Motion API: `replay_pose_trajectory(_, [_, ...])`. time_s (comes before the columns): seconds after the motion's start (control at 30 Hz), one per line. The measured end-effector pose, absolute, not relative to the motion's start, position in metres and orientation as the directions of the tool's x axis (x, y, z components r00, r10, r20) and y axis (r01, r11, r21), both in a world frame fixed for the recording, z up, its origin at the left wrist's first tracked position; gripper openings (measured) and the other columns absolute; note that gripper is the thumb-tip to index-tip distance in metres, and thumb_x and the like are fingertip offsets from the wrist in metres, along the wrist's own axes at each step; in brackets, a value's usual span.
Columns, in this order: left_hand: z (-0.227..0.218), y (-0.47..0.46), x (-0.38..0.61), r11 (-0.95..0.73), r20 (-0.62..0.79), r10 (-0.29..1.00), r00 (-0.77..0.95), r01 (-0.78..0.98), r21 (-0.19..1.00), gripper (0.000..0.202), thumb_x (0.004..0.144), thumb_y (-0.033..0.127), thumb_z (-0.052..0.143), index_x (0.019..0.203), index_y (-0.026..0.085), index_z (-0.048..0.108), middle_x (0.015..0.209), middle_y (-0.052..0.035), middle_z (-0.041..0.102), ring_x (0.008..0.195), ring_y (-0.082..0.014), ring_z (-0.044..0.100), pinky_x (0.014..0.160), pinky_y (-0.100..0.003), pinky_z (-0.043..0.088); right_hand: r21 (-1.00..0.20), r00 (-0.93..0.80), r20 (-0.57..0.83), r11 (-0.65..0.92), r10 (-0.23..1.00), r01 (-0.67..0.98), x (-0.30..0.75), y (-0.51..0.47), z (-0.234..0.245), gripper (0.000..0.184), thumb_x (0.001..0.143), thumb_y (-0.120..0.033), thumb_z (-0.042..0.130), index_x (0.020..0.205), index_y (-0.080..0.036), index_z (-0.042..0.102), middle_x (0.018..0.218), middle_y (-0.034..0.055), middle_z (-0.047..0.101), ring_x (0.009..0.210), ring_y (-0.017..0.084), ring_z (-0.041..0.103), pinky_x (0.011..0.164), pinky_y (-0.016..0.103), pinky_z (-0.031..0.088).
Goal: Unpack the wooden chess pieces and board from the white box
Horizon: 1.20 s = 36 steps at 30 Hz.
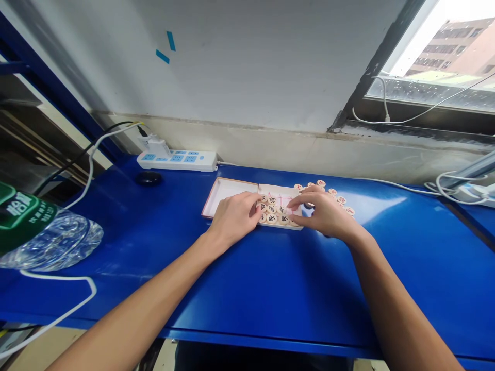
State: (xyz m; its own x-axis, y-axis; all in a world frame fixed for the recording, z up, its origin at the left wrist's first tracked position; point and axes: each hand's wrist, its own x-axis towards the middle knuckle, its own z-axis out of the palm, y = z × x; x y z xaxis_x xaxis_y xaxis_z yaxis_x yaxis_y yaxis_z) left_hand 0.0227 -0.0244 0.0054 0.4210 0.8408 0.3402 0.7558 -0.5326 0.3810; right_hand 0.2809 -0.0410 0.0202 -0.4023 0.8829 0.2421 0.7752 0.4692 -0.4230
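Resting in shallow box point(235, 188): round pale wood chess pcs point(273, 212) w/ dark characters.

Bare blue table point(270, 288) near front edge: open passage. Blocked left by water bottle point(42, 232) and white cable point(58, 288); behind by power strip point(178, 160); right by loose chess pieces point(340, 198).

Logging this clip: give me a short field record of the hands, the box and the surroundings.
left hand: rests on the box, fingertips at the pieces inside
right hand: fingers over the box's right edge; grip unclear
loose pieces: on the table, right of the box
power strip: by the wall
bottle: lying at far left
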Motion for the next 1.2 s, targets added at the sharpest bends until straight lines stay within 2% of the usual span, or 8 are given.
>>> replay_pose_trajectory(0.1, [0.006,-0.025,0.023,-0.529,0.336,0.843,0.42,0.758,0.381,0.02,0.092,0.019,0.06,0.107,0.021,0.074,0.104,-0.0052,0.077,0.093,-0.0222,0.073,0.083,-0.036,0.058,-0.399,-0.377,0.264,0.457,0.888,0.795,0.281,-0.041,0.019,0.011,0.089,-0.032,0.07,0.097,-0.028,0.076,0.094,0.0064,0.075,0.107,0.031,0.058,0.093,0.05,0.051])
replay_pose_trajectory(0.27, [0.005,-0.025,0.023,-0.535,0.343,0.839,0.422,0.753,0.384,0.02,0.092,0.019,0.061,0.107,0.021,0.073,0.104,-0.005,0.077,0.095,-0.0225,0.074,0.085,-0.036,0.058,-0.423,-0.379,0.24,0.448,0.894,0.788,0.279,-0.042,0.018,0.018,0.084,-0.042,0.077,0.098,-0.029,0.077,0.099,0.006,0.074,0.111,0.031,0.058,0.096,0.05,0.05])
replay_pose_trajectory(0.43, [0.005,-0.025,0.023,-0.533,0.338,0.841,0.422,0.754,0.384,0.02,0.092,0.019,0.06,0.107,0.022,0.073,0.106,-0.0042,0.078,0.094,-0.0226,0.074,0.084,-0.036,0.058,-0.419,-0.355,0.265,0.439,0.896,0.795,0.279,-0.041,0.017,0.015,0.086,-0.039,0.076,0.096,-0.028,0.076,0.094,0.0063,0.074,0.11,0.031,0.057,0.095,0.048,0.049])
replay_pose_trajectory(0.57, [0.005,-0.025,0.023,-0.534,0.338,0.841,0.422,0.75,0.391,0.02,0.093,0.019,0.06,0.106,0.022,0.073,0.106,-0.004,0.078,0.097,-0.0229,0.074,0.086,-0.036,0.058,-0.445,-0.397,0.226,0.457,0.889,0.77,0.275,-0.043,0.019,0.021,0.082,-0.039,0.081,0.098,-0.028,0.076,0.096,0.0048,0.074,0.108,0.03,0.056,0.095,0.047,0.049])
replay_pose_trajectory(0.7, [0.005,-0.025,0.023,-0.53,0.335,0.844,0.419,0.748,0.4,0.019,0.093,0.02,0.06,0.106,0.022,0.073,0.105,-0.0039,0.078,0.094,-0.0218,0.074,0.085,-0.036,0.058,-0.427,-0.4,0.217,0.455,0.891,0.782,0.272,-0.043,0.02,0.014,0.084,-0.033,0.078,0.096,-0.027,0.075,0.09,0.0042,0.075,0.105,0.031,0.056,0.094,0.047,0.048])
replay_pose_trajectory(0.9, [0.007,-0.025,0.024,-0.53,0.329,0.845,0.422,0.748,0.399,0.02,0.093,0.02,0.059,0.106,0.021,0.073,0.105,-0.0056,0.077,0.092,-0.0219,0.074,0.084,-0.036,0.058,-0.412,-0.364,0.257,0.442,0.895,0.797,0.269,-0.04,0.014,0.021,0.08,-0.04,0.08,0.092,-0.024,0.072,0.094,0.0087,0.069,0.103,0.032,0.057,0.088,0.046,0.05])
replay_pose_trajectory(1.07, [0.006,-0.024,0.023,-0.521,0.325,0.85,0.414,0.751,0.405,0.021,0.092,0.019,0.06,0.107,0.021,0.073,0.105,-0.0058,0.077,0.091,-0.0215,0.073,0.083,-0.035,0.057,-0.466,-0.349,0.286,0.448,0.892,0.763,0.265,-0.039,0.013,0.014,0.08,-0.033,0.077,0.088,-0.024,0.069,0.091,0.0071,0.067,0.098,0.028,0.059,0.087,0.042,0.049])
replay_pose_trajectory(1.2, [0.006,-0.023,0.023,-0.512,0.319,0.855,0.409,0.762,0.396,0.023,0.092,0.02,0.058,0.11,0.021,0.073,0.106,-0.0056,0.077,0.092,-0.0218,0.073,0.082,-0.035,0.057,-0.52,-0.342,0.294,0.45,0.892,0.726,0.276,-0.04,0.023,0.014,0.082,-0.031,0.075,0.093,-0.026,0.069,0.093,0.0036,0.07,0.095,0.025,0.061,0.086,0.041,0.049])
